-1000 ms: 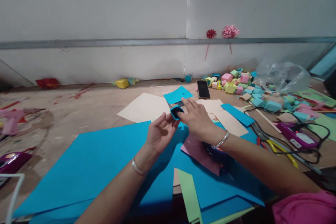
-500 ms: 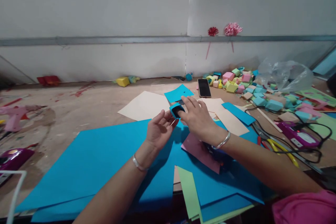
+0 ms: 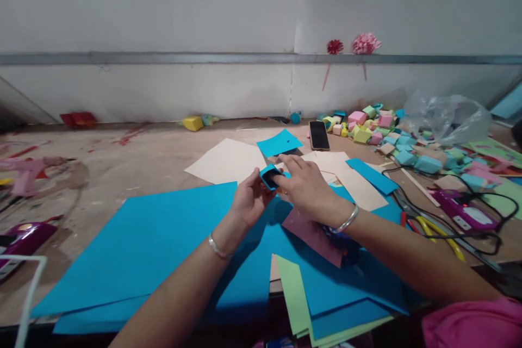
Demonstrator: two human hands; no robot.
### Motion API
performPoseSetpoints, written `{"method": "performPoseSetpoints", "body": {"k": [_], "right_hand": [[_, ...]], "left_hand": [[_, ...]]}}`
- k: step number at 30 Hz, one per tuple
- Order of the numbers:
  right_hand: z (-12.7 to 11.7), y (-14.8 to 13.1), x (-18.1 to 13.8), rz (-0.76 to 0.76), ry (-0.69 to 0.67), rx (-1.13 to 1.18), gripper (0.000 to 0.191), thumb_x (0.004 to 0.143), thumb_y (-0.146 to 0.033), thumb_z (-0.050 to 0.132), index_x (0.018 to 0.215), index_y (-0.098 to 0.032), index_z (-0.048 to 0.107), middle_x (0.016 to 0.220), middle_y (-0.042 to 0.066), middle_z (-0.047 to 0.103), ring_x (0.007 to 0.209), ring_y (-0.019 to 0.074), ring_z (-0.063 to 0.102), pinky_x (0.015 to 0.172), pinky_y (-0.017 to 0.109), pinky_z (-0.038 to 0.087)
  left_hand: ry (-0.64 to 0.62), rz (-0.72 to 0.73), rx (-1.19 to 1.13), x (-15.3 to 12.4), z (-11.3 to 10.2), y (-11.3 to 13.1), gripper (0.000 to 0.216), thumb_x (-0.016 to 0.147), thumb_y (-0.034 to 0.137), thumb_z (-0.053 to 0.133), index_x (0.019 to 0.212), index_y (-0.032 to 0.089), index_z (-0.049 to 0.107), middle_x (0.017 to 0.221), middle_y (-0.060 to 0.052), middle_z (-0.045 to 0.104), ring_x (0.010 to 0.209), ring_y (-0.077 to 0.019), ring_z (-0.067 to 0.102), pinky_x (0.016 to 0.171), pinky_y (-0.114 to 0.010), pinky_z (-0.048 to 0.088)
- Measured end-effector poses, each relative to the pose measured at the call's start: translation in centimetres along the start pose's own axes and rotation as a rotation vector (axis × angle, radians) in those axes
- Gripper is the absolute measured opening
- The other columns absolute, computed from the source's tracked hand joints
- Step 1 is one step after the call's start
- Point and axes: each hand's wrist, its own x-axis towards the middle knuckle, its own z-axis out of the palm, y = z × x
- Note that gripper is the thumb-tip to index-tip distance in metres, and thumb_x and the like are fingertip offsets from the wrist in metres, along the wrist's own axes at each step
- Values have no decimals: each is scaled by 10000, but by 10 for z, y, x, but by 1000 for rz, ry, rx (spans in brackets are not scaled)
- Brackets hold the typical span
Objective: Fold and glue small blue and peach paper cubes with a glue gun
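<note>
Between the two hands: a small blue paper box, open and dark inside, is held just above the table.
Left hand: its fingertips are pinched on the box's left edge; a silver bangle sits on the wrist.
Right hand: fingers stretch over the box's right side and close on it, with the index finger laid along the top; this wrist has a bangle too.
Under the hands: a large blue sheet covers the near table, with a pink paper beneath the right wrist and a green strip at the near edge.
Just beyond the box: cream sheets and a small blue square lie flat.
Further back: a phone lies face up beside a pile of little coloured boxes.
Right side: a purple glue gun lies with black cord looped around it, near a crumpled plastic bag.
Far left: a pink glue gun lies well apart.
</note>
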Motion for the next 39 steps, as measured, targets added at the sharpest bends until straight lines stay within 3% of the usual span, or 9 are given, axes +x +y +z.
{"method": "performPoseSetpoints", "body": {"k": [6,15,35,39], "right_hand": [[9,2,0,-27,53,-8,293,944,-242,505,1222,-240,597,1476,177,388,1334,333,365,939,479,420],[6,-1,1,-19,69,-12,267,942,-239,506,1181,-206,621,1426,181,452,1289,325,417,907,465,453],[11,-6,7,-6,17,1,290,951,-186,446,1186,-171,614,1454,201,417,1292,319,413,900,478,488],[9,5,13,-66,99,70,327,931,-166,463,1229,-161,598,1430,204,435,1274,326,447,934,488,482]], "left_hand": [[36,12,-99,4,-2,-3,276,977,240,444,844,131,661,731,-67,700,647,-164,645,675,-310,520],[22,9,-88,3,2,-3,346,1005,267,378,950,91,671,882,-111,735,784,-180,674,749,-304,522],[65,81,-84,5,2,-6,281,989,234,429,910,117,672,876,-76,724,788,-162,662,769,-285,515],[63,110,-74,5,2,-5,290,992,261,428,914,124,671,845,-67,715,766,-156,658,769,-284,516]]}}
